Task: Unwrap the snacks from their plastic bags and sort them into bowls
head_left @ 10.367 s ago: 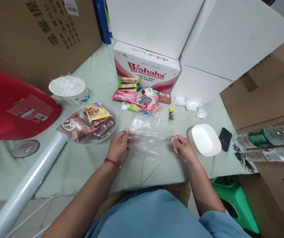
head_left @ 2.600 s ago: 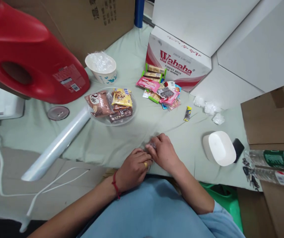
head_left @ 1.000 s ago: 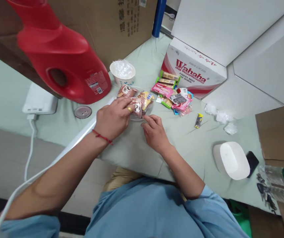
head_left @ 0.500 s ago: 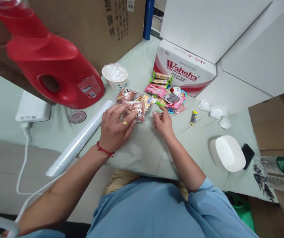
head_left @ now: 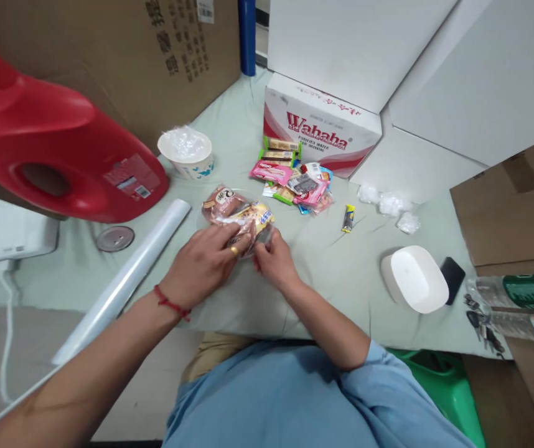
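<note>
A small heap of wrapped snacks lies on a clear plate (head_left: 200, 219), with a brown snack packet (head_left: 223, 202) at its left and a yellow snack packet (head_left: 260, 214) across its top. My left hand (head_left: 204, 258), with a ring and a red string bracelet, curls its fingers over the near brown packet and largely covers it. At the heap's right edge, my right hand (head_left: 276, 258) pinches thumb and fingers together beside a dark, shiny piece; what is between the fingertips is hidden. A roll of clear film (head_left: 127, 280) lies left of my left hand.
Behind are a pile of wafer bars (head_left: 271, 171), a Wahaha carton (head_left: 323, 124) and a paper cup (head_left: 187, 155). A red jug (head_left: 75, 149) stands left. To the right are a small yellow packet (head_left: 348, 218), crumpled plastic (head_left: 393, 203), a white bowl (head_left: 416, 280) and a phone (head_left: 452, 279).
My right hand has moved left to the heap's edge and closed its fingers there. My left hand has curled over the near packet, and the packets have shifted. The view has swung right.
</note>
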Motion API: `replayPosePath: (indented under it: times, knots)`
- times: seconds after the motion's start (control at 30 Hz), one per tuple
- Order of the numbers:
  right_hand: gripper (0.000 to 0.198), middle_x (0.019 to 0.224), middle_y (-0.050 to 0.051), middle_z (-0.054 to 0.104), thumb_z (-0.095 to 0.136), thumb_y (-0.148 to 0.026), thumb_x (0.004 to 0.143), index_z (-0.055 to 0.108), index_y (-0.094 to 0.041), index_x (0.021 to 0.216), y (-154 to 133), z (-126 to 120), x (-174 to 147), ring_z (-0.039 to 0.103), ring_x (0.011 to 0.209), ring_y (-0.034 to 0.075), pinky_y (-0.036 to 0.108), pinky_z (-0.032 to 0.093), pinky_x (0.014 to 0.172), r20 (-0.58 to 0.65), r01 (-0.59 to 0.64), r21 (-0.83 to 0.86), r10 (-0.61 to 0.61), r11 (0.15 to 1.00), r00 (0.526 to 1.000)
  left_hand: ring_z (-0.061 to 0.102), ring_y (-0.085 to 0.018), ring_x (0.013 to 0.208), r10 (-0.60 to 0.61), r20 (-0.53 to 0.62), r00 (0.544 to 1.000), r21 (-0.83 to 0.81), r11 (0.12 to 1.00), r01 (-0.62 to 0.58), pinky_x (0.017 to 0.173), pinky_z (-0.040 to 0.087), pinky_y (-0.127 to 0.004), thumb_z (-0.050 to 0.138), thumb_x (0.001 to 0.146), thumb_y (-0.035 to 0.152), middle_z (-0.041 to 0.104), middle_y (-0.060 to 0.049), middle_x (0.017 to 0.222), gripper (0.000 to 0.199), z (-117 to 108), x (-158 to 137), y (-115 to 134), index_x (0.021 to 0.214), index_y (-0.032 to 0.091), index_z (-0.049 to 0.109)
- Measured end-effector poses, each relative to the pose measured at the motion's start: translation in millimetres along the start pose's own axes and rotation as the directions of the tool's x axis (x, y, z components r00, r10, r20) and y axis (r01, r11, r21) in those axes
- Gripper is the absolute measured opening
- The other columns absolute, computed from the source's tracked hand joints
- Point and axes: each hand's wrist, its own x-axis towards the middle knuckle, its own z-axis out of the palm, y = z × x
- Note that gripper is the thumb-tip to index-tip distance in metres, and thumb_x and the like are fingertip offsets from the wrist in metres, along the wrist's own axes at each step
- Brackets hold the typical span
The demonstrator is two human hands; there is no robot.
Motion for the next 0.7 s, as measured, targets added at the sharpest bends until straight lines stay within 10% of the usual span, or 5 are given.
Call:
replayPosePath:
  times: [0.27,0.43,0.57,0.7]
  knots:
    - [0.047,0.077,-0.005,0.067,0.063,-0.045,0.096,0.055,-0.022,0.136,4.0,-51.5,-39.1,0.058,0.051,0.009,0.021,0.047,0.049,0.241,-0.077,0.056,0.061,0.995,0.969,0.068,-0.027,0.102,-0.120,-0.130,0.984,-0.020,0.993,0.118,0.090,0.056,-0.046,0.062,0.096,0.018,0.044,-0.010,0.166,0.079,-25.2,-33.7,24.6,0.164,0.046,0.032]
    - [0.028,0.068,-0.002,0.065,0.067,-0.046,0.088,0.073,-0.019,0.094,-0.6,-206.7,-38.2,0.056,0.053,0.012,0.024,0.047,0.054,-0.183,0.015,-0.224,-0.057,0.975,0.982,0.068,-0.022,0.081,-0.201,-0.179,0.963,-0.218,0.963,0.161,0.075,0.057,-0.038,0.064,0.093,0.017,0.071,-0.009,0.128,0.077,-10.7,-59.4,76.0,0.161,0.043,0.040]
    - [0.022,0.078,0.004,0.072,0.063,-0.032,0.086,0.075,-0.016,0.096,-10.7,-347.7,-33.3,0.062,0.061,0.014,0.026,0.051,0.065,-0.609,-0.290,-0.509,-0.101,0.811,0.787,0.071,-0.017,0.076,-0.026,-0.041,0.999,-0.505,0.863,0.001,0.071,0.056,-0.027,0.056,0.098,0.015,0.075,-0.001,0.086,0.027,23.2,-63.9,112.0,0.119,0.026,0.070]
    - [0.025,0.084,0.010,0.073,0.062,-0.027,0.086,0.074,-0.010,0.101,-13.1,-419.5,-21.6,0.063,0.068,0.015,0.026,0.049,0.066,-0.747,-0.544,-0.531,-0.057,0.650,0.662,0.069,-0.015,0.073,0.058,0.053,0.997,-0.544,0.839,-0.020,0.067,0.054,-0.025,0.050,0.103,0.020,0.072,-0.002,0.081,0.020,46.1,-49.2,123.1,0.099,0.023,0.069]
